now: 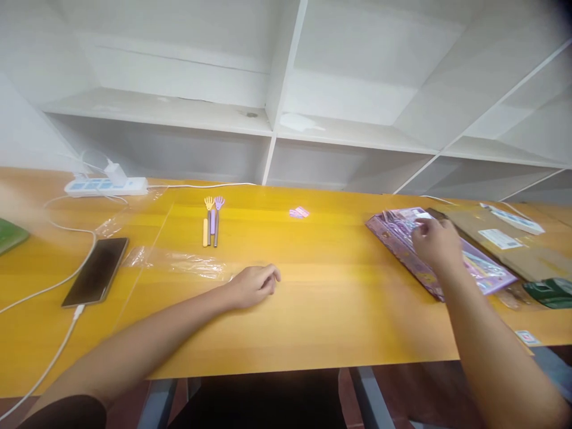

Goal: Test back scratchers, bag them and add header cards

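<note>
The purple packets (393,238) lie towards the right of the wooden table (330,310), beside a flat piece of cardboard (473,229). My right hand (435,241) is over them, fingers curled; from here I cannot tell whether they pinch anything. The shiny wrapping looks slippery, so I'd favour a light, firm hold near an edge. My left hand (254,286) rests well apart, loosely curled, nothing visible in it; I'd use it to steady any sliding. Farther left sits the phone (96,272). The yellow scratcher (208,205) and lilac scratcher (218,204) lie side by side, then the small pink cards (299,212).
</note>
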The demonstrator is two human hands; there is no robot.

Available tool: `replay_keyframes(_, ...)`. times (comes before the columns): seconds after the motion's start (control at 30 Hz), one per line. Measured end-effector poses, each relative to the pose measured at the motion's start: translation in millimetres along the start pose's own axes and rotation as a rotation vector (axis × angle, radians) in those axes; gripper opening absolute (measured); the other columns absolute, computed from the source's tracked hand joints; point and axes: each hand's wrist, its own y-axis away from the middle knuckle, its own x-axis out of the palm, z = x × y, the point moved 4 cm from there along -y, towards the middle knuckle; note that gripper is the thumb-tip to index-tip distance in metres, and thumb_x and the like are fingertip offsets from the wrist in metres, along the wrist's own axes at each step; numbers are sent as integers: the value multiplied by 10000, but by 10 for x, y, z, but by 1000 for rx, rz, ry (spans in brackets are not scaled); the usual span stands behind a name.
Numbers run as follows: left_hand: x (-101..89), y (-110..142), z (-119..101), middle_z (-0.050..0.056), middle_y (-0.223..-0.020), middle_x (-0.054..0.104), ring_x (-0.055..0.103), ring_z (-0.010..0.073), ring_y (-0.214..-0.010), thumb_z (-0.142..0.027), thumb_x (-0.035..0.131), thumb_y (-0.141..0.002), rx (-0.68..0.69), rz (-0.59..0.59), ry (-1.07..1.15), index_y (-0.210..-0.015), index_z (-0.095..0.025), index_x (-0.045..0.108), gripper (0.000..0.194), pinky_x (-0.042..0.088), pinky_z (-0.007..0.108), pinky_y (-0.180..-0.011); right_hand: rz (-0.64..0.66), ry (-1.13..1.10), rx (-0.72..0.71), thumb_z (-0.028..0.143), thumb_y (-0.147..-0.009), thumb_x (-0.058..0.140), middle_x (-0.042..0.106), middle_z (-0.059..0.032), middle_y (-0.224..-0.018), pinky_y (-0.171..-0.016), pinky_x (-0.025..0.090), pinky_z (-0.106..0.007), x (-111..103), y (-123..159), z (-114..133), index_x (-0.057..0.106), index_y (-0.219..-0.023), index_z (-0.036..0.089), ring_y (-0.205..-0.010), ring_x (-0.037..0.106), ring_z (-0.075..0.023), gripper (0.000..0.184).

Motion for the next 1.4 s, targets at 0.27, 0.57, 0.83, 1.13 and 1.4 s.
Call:
replay_keyframes(0.27,-53,-24,-6,15,-899,730,675,173,-846,-126,455,-959,40,45,-75,-972,-226,653,223,476,294,-827,262,-469,-420,210,-994,476,797,-127,-1061,-826,481,-342,728,525,2038,742,-1091,174,-916,707,-260,285)
replay_keyframes(0.57,-209,39,-181,49,-903,725,668,186,-840,-164,453,-969,132,-83,-235,-941,-228,656,214,508,313,-818,426,-693,-737,209,-1000,535,738,-62,-930,-777,425,-291,925,1155,2725,685,-946,213,-822,631,-196,160)
replay_keyframes(0.83,-1442,-41,229,176,-1127,706,631,357,-1085,-316,521,-973,-426,-509,-970,-1212,-145,627,312,500,468,-960,452,-775,-728,133,-976,508,734,-52,-952,-796,434,-284,888,1068,2579,679,-933,208,-849,637,-185,191)
replay_keyframes(1.13,-1558,-25,624,219,-1197,667,587,384,-1154,-395,542,-977,-524,-508,-1065,-1316,-95,611,458,464,477,-1017,479,-788,-730,133,-970,509,730,-40,-937,-795,443,-286,919,1072,2577,664,-920,217,-833,636,-183,183)
replay_keyframes(1.4,-1472,-55,701,171,-1154,657,584,351,-1112,-326,547,-973,-459,-419,-1057,-1217,-162,667,317,478,454,-987,502,-803,-729,154,-975,497,744,-49,-954,-815,466,-300,936,1064,2556,693,-956,219,-851,656,-194,207)
